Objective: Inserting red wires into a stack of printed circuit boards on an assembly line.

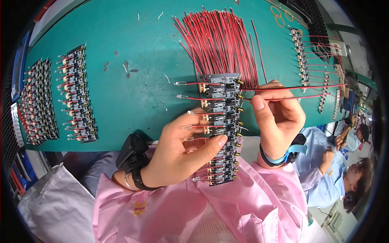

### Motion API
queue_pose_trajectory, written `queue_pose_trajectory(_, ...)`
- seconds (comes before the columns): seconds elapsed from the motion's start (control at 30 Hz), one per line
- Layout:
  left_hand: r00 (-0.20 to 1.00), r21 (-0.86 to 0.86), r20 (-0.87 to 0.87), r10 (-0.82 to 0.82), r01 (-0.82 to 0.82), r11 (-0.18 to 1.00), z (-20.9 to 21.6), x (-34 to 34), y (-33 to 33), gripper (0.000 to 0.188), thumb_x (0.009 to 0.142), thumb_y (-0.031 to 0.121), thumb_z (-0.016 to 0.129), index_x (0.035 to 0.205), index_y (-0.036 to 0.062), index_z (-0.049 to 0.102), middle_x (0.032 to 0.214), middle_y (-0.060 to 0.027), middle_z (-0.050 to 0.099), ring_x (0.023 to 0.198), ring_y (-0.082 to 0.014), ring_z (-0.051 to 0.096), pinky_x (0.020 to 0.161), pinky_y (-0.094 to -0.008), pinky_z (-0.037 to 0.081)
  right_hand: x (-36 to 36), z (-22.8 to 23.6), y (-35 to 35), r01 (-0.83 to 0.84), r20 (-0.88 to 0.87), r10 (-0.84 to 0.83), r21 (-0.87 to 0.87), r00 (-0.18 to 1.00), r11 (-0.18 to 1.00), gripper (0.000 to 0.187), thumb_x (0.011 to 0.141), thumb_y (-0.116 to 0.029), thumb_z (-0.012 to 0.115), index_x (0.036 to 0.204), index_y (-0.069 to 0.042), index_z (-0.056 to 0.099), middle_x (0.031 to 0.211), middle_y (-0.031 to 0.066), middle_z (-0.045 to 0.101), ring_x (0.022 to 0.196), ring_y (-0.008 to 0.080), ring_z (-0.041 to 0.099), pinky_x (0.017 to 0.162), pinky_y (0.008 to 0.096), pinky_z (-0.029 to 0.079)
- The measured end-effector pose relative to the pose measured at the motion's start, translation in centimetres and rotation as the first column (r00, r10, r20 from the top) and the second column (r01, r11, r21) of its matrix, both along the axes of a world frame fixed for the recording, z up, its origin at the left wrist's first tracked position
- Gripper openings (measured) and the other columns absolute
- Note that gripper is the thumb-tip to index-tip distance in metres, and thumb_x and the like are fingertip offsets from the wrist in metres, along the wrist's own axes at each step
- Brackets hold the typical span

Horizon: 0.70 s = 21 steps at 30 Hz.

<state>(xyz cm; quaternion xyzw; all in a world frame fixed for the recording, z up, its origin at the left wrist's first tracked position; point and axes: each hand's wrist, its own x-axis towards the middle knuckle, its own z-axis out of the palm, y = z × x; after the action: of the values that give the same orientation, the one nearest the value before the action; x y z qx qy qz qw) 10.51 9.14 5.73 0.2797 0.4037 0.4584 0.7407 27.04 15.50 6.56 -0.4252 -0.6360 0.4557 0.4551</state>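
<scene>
A long strip of black circuit boards point(229, 132) is held upright in my left hand point(172, 148), thumb across its face and fingers behind its left side. Short red leads with clear LEDs point(183, 97) stick out along its left edge. My right hand point(281, 117) is beside the strip's upper right edge, thumb and forefinger closed on a thin red-and-black wire point(283, 98). One end of that wire is close to the board edge; I cannot tell whether it is joined. Another red-and-black wire point(308, 87) runs rightward from the strip just above, passing over my fingers.
A thick bundle of red-and-black wires point(219, 44) lies beyond the strip on the green mat point(137, 52). Board strips point(76, 95) stand in rows at left; wired strips point(300, 56) lie at right. Rubber bands point(277, 17) are far right. A co-worker point(324, 170) sits at right.
</scene>
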Motion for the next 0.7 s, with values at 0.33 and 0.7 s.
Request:
queue_pose_trajectory(0.33, 0.999, -0.050, -0.014, -0.029, 0.029, 0.998, 0.17, -0.16, -0.01, 0.028, 0.078, 0.002, 0.058, 0.104, -0.0007, 0.049, 0.096, -0.0039, 0.055, 0.084, -0.0076, 0.054, 0.068, -0.0190, 0.047, 0.04, -0.04, 0.13, -0.036, 0.076, 0.028, 0.109, 0.997, 0.993, 0.013, 0.066, 0.007, 0.065, 0.075, 0.002, 0.057, 0.073, 0.0059, 0.057, 0.059, 0.0080, 0.045, 0.055, 0.0197, 0.037)
queue_pose_trajectory(0.7, 1.000, -0.003, 0.013, -0.001, 0.001, 1.000, -0.03, -0.05, -0.05, 0.028, 0.078, 0.001, 0.058, 0.105, -0.0011, 0.049, 0.097, -0.0037, 0.054, 0.085, -0.0074, 0.053, 0.069, -0.0192, 0.047, -0.22, -0.07, 0.37, -0.044, 0.176, -0.003, 0.263, 0.984, 0.964, 0.014, 0.062, 0.008, 0.065, 0.072, 0.002, 0.057, 0.068, 0.0071, 0.057, 0.057, 0.0110, 0.046, 0.050, 0.0216, 0.035)
